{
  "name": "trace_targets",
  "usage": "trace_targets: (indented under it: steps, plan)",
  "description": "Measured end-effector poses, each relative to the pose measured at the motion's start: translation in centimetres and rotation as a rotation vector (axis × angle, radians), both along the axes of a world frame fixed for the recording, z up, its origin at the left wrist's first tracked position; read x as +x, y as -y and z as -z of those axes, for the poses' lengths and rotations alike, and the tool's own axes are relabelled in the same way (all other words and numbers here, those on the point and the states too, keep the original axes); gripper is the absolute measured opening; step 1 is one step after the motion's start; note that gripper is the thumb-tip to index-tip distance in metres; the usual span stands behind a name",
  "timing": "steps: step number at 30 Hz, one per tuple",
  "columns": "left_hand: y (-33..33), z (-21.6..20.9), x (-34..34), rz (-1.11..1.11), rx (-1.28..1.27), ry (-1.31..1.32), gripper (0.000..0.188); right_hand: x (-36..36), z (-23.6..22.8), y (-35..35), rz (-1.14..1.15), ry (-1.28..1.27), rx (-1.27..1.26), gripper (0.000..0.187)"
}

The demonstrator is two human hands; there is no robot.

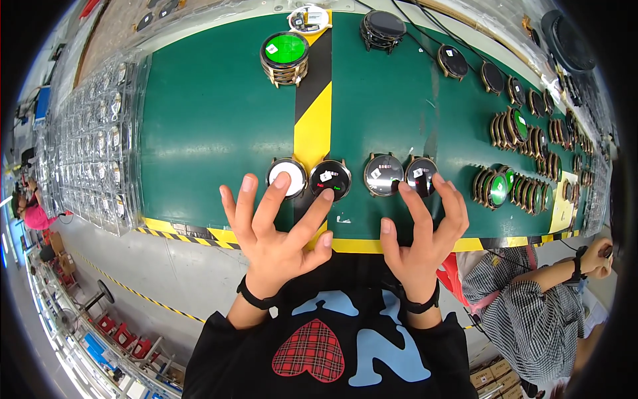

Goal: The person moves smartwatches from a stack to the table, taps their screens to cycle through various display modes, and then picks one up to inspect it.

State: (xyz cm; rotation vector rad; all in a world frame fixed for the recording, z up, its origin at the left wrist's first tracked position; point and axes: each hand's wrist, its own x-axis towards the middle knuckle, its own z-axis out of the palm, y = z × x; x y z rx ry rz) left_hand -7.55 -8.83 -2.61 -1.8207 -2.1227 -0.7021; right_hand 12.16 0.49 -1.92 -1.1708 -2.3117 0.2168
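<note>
Four round watch cases without straps lie in a row on the green bench mat. My left hand is spread, one finger on the white-lit watch and another at the lower edge of a dark-screened watch. My right hand is also spread. Its fingertips rest at the lower edge of a third watch and the right side of a fourth watch. Small white stickers show on the dark screens. Neither hand grips anything.
A stack of watches with a green screen on top stands at the back, near a dark stack. Many watches line the right side. Clear plastic trays are piled left. Another person sits at right.
</note>
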Motion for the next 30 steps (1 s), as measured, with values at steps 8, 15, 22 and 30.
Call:
trace_targets:
  steps: [8, 15, 22, 30]
  plan:
    - [-0.5, -0.7, -0.1, 0.002, -0.083, 0.014, 0.037, -0.2, -0.6, -0.2, -0.016, 0.075, 0.007, 0.047]
    - [-0.1, 0.3, -0.4, -0.139, 0.053, 0.251, 0.055, 0.3, 0.1, 0.3, 0.066, -0.138, -0.095, 0.044]
    - [-0.7, -0.1, -0.1, -0.146, 0.028, 0.389, 0.068, 0.7, 0.0, 0.2, 0.117, -0.15, -0.108, 0.044]
    - [-0.8, 0.0, -0.6, -0.079, 0.05, 0.417, 0.068, 0.5, 0.2, 0.2, 0.115, -0.186, -0.115, 0.043]
